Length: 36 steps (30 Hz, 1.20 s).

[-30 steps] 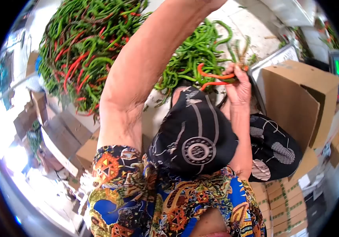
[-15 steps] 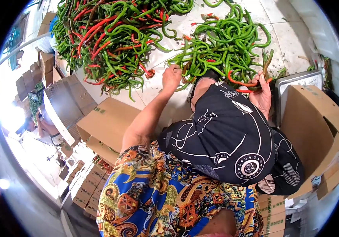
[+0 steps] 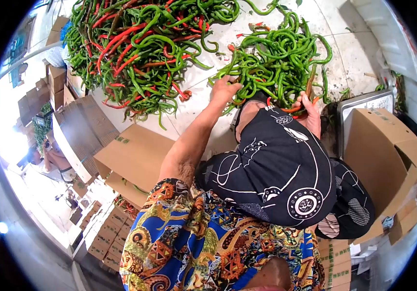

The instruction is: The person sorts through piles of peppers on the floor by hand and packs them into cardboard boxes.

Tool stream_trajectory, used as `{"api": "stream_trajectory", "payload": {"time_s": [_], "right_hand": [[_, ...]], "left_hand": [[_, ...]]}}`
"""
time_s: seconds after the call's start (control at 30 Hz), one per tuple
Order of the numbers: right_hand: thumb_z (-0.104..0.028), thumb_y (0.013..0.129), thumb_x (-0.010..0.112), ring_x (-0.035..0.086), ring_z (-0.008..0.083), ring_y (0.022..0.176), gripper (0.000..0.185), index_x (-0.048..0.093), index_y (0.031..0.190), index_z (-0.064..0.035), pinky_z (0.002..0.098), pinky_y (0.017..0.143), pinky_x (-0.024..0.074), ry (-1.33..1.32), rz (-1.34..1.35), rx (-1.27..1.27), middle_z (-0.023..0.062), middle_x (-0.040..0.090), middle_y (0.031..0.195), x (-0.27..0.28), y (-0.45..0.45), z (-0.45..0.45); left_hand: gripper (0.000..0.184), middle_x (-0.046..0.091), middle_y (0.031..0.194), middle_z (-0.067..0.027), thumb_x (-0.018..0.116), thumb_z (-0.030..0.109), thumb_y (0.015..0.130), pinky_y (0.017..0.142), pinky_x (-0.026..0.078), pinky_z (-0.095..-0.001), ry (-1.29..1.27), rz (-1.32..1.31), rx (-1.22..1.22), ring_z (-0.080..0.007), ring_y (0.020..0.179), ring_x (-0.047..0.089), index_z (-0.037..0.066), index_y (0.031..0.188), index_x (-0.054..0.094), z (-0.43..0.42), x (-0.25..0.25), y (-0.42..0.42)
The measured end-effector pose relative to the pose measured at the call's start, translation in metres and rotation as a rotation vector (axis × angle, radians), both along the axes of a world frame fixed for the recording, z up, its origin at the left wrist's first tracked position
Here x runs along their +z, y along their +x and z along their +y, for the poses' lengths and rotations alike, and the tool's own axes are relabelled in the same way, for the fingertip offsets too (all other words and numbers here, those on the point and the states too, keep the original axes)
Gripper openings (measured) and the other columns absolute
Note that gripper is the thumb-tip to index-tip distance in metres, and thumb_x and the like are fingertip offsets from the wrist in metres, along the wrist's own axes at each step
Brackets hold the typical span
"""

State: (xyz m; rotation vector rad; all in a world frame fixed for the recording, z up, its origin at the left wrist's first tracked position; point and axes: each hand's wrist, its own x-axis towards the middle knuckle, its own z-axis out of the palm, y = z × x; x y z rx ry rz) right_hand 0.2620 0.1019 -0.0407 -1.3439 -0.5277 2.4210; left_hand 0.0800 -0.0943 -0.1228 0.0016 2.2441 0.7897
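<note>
The smaller pile of long, curled chili peppers (image 3: 286, 53), mostly green, lies on the tiled floor in front of my knee. At its near left edge is my left hand (image 3: 225, 90), palm down, with fingers apart and touching the outer peppers. My right hand (image 3: 310, 116) is closed around a few chili peppers at the pile's near right side. A brownish-red pepper (image 3: 310, 80) sticks up from that grip, and an orange-red pepper (image 3: 292, 110) shows beside the fingers. My knee hides the pile's near edge.
A larger heap of green and red chili peppers (image 3: 140, 53) lies at the upper left. Cardboard boxes (image 3: 135, 153) stand left, and an open carton (image 3: 378, 160) stands right beside a metal-rimmed tray (image 3: 368, 99). Another person (image 3: 53, 162) is at the far left.
My left hand has moved right to the pile's edge, its fingers opening. My right hand has drawn slightly left and lower, still gripping peppers; the red one is now less visible.
</note>
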Motion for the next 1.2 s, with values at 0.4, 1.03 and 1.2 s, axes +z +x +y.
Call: {"api": "stream_trajectory", "payload": {"time_s": [0.4, 1.03, 1.2], "right_hand": [[-0.014, 0.087, 0.068, 0.057, 0.0114, 0.078, 0.024, 0.057, 0.105, -0.0025, 0.0240, 0.072, 0.0458, 0.090, -0.016, 0.121, 0.0037, 0.062, 0.090, 0.019, -0.008, -0.002], [-0.013, 0.083, 0.072, 0.059, 0.0161, 0.097, 0.042, 0.052, 0.119, -0.0043, 0.0307, 0.084, 0.0487, 0.234, 0.039, -0.012, 0.0041, 0.059, 0.108, 0.039, -0.023, 0.006], [-0.012, 0.087, 0.066, 0.058, 0.0193, 0.098, 0.044, 0.047, 0.126, -0.0063, 0.0414, 0.089, 0.0486, 0.388, -0.044, -0.225, 0.0059, 0.058, 0.111, 0.050, -0.010, 0.039]], "left_hand": [[0.027, 0.055, 0.082, -0.0021, 0.071, 0.003, 0.077, 0.061, 0.045, -0.0233, 0.631, -0.189, 0.147, -0.0090, 0.069, 0.052, 0.002, 0.098, 0.054, 0.008, 0.143, -0.002], [0.011, 0.063, 0.084, -0.0011, 0.067, 0.009, 0.083, 0.066, 0.045, -0.0221, 0.728, 0.092, -0.281, -0.0064, 0.071, 0.054, 0.000, 0.089, 0.065, 0.044, 0.106, 0.026], [0.013, 0.062, 0.076, 0.0015, 0.066, 0.012, 0.083, 0.062, 0.044, -0.0217, 0.545, -0.029, -0.029, -0.0049, 0.069, 0.052, 0.001, 0.090, 0.066, 0.011, 0.084, 0.006]]}}
